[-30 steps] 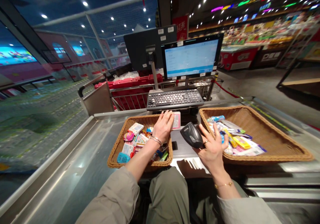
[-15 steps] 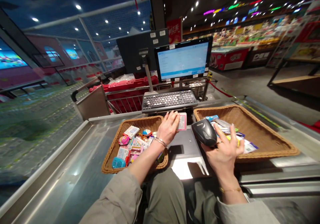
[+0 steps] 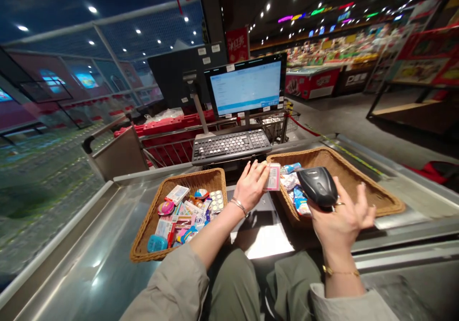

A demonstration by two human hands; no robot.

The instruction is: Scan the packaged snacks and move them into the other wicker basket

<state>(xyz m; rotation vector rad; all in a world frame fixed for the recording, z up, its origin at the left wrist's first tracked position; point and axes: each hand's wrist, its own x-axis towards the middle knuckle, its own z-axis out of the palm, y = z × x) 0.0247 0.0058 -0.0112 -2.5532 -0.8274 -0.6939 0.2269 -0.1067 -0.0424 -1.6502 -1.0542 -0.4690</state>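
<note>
My left hand [image 3: 253, 185] pinches a small pink packet [image 3: 273, 176] and holds it up between the two wicker baskets. My right hand [image 3: 342, 218] grips a black handheld barcode scanner [image 3: 317, 186], its head turned toward the packet and its free fingers spread. The left basket [image 3: 145, 227] holds several small colourful packets. The right basket [image 3: 373, 192] holds a few wrapped items at its left end, partly hidden behind the scanner.
A keyboard [image 3: 230, 145] and a lit monitor [image 3: 246, 87] stand behind the baskets on the steel checkout counter [image 3: 89, 263]. Red shopping carts [image 3: 172, 137] are parked beyond. Store shelves and a dark aisle floor lie to the right.
My left hand carried the pink packet rightward from the left basket toward the right one. My right hand raised the scanner and shifted right. The view swung right.
</note>
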